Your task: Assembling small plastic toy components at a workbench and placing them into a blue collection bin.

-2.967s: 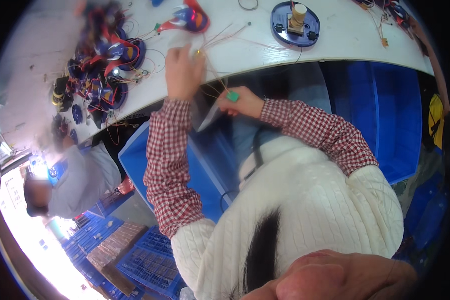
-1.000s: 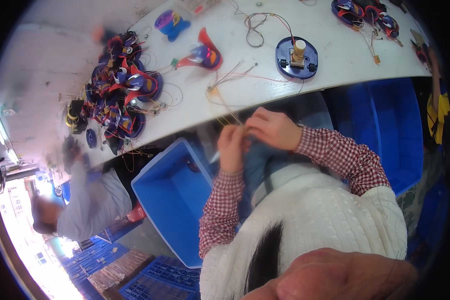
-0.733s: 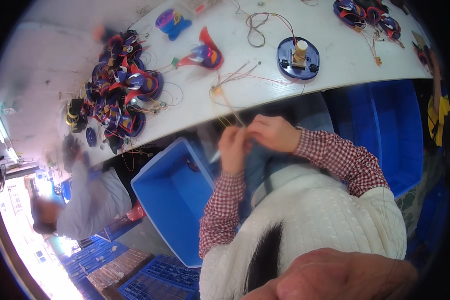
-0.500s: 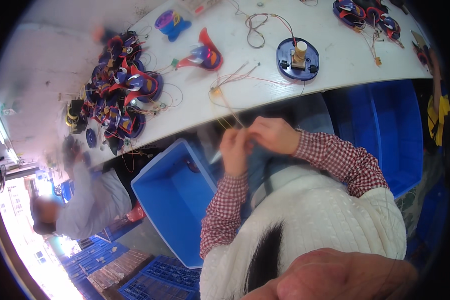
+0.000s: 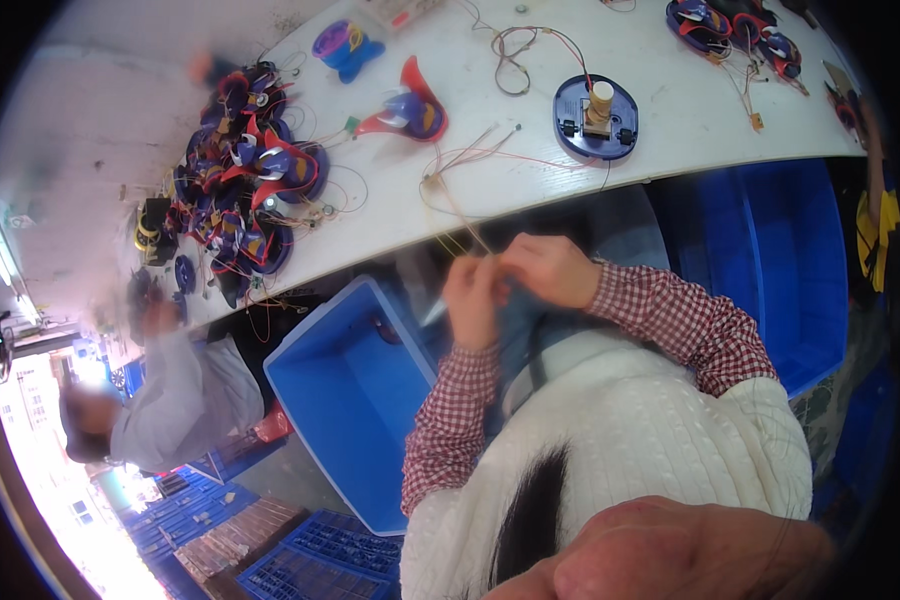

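Wires (image 5: 463, 217), thin: long axis running from your grip forward and leftward to a small board (image 5: 433, 184) on the worktop (image 5: 385, 215). Left hand (image 5: 473, 295): nearer, fingertips pinched narrow on the near end. Right hand (image 5: 552, 271): fingertips against the left's; its hold, you cannot tell. Beyond, forward-left: red-and-purple shell (image 5: 410, 110); forward-right: dark-blue oval base (image 5: 576, 101).

Wires (image 5: 462, 217): ends hidden at the person's fingers (image 5: 465, 274), blurred. Pale container (image 5: 378, 12), near twelve o'clock, cropped by top edge. Co-worker's hand (image 5: 161, 318), nine o'clock, smeared.
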Demonstrator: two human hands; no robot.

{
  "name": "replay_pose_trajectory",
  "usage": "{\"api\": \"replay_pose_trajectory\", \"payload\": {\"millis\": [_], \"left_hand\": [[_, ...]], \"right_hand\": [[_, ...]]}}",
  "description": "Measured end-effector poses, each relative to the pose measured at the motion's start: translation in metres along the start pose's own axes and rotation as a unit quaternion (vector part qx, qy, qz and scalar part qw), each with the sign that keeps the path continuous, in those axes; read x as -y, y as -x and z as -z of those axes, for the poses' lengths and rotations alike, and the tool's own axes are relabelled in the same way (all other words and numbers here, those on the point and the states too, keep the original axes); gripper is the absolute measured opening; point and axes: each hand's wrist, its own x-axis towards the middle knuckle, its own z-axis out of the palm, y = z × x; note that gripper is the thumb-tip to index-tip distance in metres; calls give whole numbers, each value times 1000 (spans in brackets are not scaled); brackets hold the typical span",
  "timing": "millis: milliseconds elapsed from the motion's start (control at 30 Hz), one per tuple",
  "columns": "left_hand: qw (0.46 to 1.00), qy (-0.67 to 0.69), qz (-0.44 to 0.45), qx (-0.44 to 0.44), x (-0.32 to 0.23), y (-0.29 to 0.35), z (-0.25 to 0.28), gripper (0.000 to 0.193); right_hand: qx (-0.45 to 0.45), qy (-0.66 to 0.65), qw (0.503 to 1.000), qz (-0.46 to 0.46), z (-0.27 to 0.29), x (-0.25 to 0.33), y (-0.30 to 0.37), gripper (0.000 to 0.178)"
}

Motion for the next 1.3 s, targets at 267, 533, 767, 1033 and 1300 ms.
{"api": "replay_pose_trajectory", "payload": {"millis": [267, 533, 767, 1033, 1300], "left_hand": [[1000, -1, 12, -3, 5, -3, 0, 10], [931, -280, -224, -66, 20, -2, 12, 45], [769, -403, -481, 123, -38, -47, -81, 105], [734, -486, -455, 131, -23, -124, -159, 115], [741, -496, -422, 161, -22, -140, -154, 108]], "right_hand": [[18, 4, 1000, -6, -3, -3, 3, 13], [-22, 21, 999, -18, 15, -14, 6, 16], [-170, 3, 970, -176, 137, -50, -40, 51], [-50, 96, 988, -113, 136, -99, -58, 31], [-160, 95, 982, 23, 147, -89, -59, 16]]}}
